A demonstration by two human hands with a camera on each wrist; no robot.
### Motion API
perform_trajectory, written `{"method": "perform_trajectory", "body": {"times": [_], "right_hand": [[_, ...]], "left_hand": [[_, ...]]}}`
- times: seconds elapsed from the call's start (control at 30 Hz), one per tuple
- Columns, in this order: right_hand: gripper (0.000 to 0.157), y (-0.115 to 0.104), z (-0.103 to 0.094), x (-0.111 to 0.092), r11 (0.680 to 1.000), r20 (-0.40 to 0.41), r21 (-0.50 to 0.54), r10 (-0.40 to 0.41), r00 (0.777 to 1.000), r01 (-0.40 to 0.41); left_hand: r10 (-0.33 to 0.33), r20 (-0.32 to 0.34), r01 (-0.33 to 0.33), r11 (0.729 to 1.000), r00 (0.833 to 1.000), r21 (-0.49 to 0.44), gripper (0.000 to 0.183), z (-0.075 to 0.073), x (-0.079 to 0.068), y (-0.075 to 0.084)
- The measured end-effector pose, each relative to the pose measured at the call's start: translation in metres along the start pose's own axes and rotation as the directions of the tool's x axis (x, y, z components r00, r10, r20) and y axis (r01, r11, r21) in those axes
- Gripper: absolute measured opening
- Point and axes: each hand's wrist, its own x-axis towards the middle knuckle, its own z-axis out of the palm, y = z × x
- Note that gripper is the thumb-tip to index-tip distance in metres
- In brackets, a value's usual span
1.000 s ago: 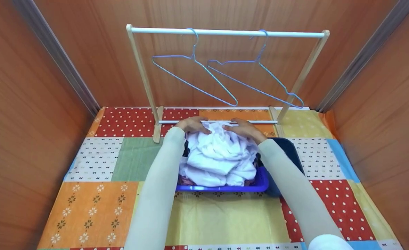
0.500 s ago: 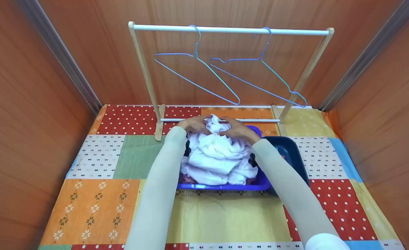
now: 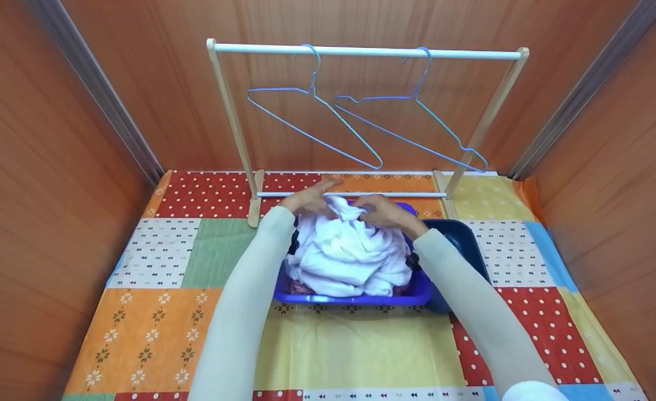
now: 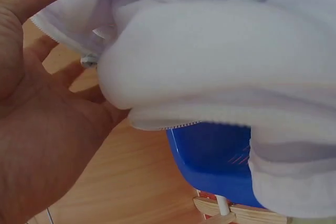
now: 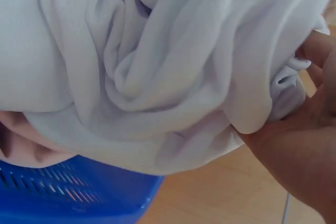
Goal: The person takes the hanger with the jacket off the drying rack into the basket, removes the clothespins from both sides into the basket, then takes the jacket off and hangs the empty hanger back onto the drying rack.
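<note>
A crumpled white zip-up garment (image 3: 350, 250) lies heaped in a blue basket (image 3: 355, 299). My left hand (image 3: 308, 201) is at the heap's far left side, index finger stretched out past the cloth. In the left wrist view its fingers are spread behind the garment's zip edge (image 4: 181, 125), and the thumb goes under a fold. On the far right side my right hand (image 3: 386, 213) pinches a raised bunch of the garment; the right wrist view shows cloth between thumb and fingers, with some fingertips hidden. Pinkish cloth (image 5: 31, 148) peeks out beneath the white garment.
Behind the basket stands a rack with a white top rail (image 3: 372, 53). Two thin blue wire hangers, the left one (image 3: 316, 146) and the right one (image 3: 400, 139), hang from it. A dark tub (image 3: 464, 245) sits right of the basket. Wooden panels (image 3: 54, 223) enclose the patterned cloth (image 3: 149, 334).
The garment's top was gathered into a raised bunch between both hands, then sank slightly. My left index finger has stretched out, and my right hand has shifted slightly toward me.
</note>
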Motion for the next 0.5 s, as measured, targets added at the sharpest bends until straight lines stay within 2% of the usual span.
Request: {"method": "perform_trajectory", "body": {"times": [0.13,0.27,0.37,0.5], "right_hand": [[0.028,-0.005,-0.003,-0.006,0.995,0.011,-0.026,-0.093,0.996,0.094],[0.030,-0.008,-0.004,-0.015,0.988,-0.056,-0.106,-0.121,0.991,0.115],[0.032,-0.011,-0.001,-0.025,0.965,-0.087,-0.233,-0.145,0.986,0.122],[0.036,-0.016,0.008,-0.042,0.895,-0.060,-0.418,-0.201,0.978,0.158]], "left_hand": [[0.059,0.053,-0.063,0.996,0.997,0.070,0.062,0.003,-0.008,0.003],[0.096,0.034,-0.101,0.976,0.995,0.194,0.046,0.009,-0.017,0.007],[0.179,0.020,-0.177,0.938,0.984,0.298,0.037,0.015,-0.025,0.009],[0.277,-0.004,-0.250,0.872,0.961,0.422,0.039,0.024,-0.040,0.009]]}}
